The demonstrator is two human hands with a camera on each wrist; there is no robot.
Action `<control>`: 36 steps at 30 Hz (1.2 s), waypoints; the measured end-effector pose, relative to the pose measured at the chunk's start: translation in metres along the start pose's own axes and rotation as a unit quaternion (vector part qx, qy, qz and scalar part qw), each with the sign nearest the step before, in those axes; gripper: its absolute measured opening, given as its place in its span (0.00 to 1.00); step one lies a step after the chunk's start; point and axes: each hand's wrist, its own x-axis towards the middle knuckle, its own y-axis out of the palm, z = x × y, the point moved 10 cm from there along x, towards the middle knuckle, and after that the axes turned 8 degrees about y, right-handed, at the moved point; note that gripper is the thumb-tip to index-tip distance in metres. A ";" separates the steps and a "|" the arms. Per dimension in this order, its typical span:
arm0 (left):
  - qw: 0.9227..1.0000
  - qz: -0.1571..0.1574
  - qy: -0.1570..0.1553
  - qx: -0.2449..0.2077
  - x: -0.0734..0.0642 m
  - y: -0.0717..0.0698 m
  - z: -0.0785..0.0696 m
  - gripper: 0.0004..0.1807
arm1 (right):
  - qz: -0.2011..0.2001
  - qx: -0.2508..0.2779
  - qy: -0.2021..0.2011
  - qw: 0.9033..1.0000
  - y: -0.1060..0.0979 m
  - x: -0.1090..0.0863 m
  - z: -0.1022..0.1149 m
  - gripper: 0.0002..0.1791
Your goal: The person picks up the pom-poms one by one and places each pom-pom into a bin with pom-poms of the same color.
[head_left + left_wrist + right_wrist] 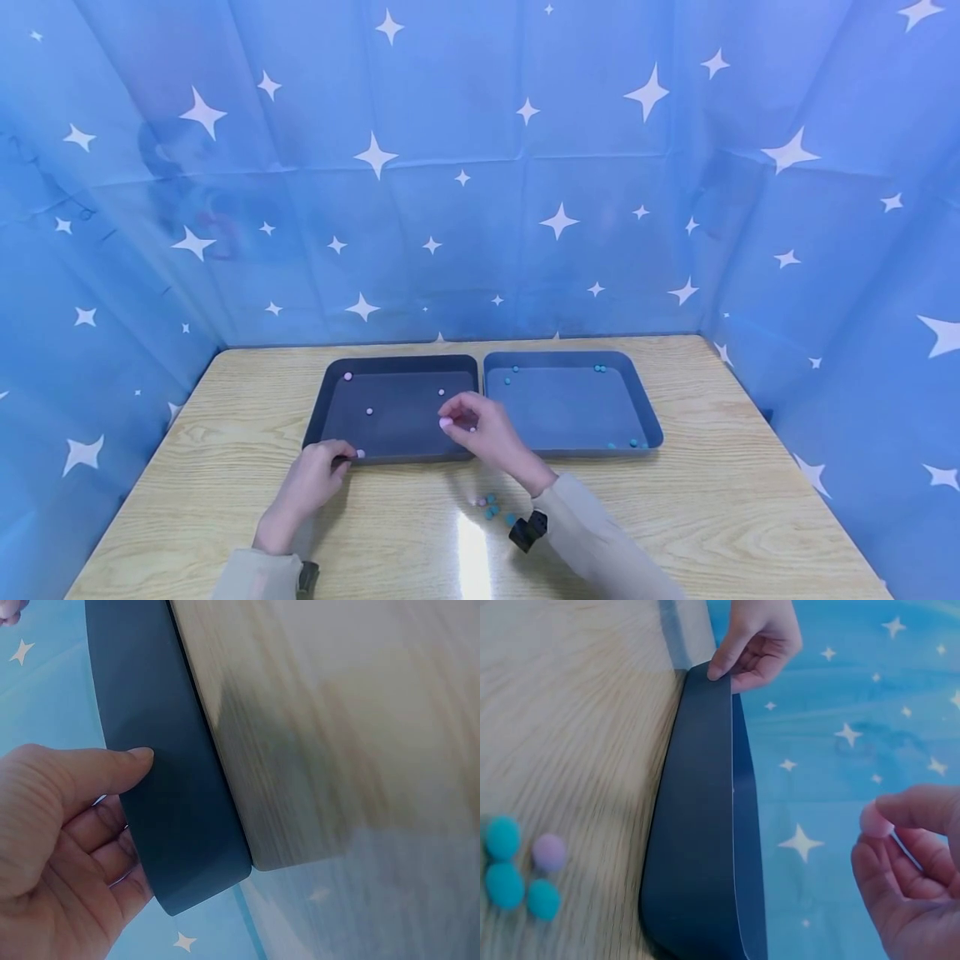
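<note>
My right hand (489, 431) is raised over the right part of the dark tray (405, 432), pinching a small pink ball (875, 820) between thumb and fingertips. At the tray's near left corner, my left hand (309, 482) grips the wall, thumb on the outer face and fingers on the inner side in the left wrist view. Several pale pink balls (370, 411) lie scattered in this tray. On the table in front, below the right forearm, sits a loose group of teal balls (505, 885) with a pink ball (549, 853) among them.
A blue-grey tray (562, 408) stands against the dark tray's right side, with several teal balls (600, 368) near its edges. Both rest on a wood-grain table (720, 500). Blue star-patterned curtains (465, 250) enclose the back and sides.
</note>
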 end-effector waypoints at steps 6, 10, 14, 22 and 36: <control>1.000 0.000 -0.003 0.000 0.000 -0.001 -0.002 0.10 | -0.010 0.015 0.013 1.000 0.002 0.008 -0.002 0.05; 1.000 0.002 -0.005 0.002 0.000 -0.001 -0.002 0.10 | -0.018 0.019 0.023 0.999 0.002 0.011 -0.005 0.05; 1.000 0.002 -0.005 0.002 -0.001 0.000 -0.001 0.10 | -0.018 0.028 0.033 0.999 0.002 0.015 -0.007 0.05; 1.000 0.005 -0.005 0.001 -0.001 0.000 0.000 0.10 | -0.028 0.043 0.046 0.998 0.010 0.029 -0.029 0.07; 1.000 0.002 -0.001 0.001 -0.001 0.001 -0.001 0.11 | -0.065 0.039 0.066 0.995 0.018 0.049 -0.060 0.07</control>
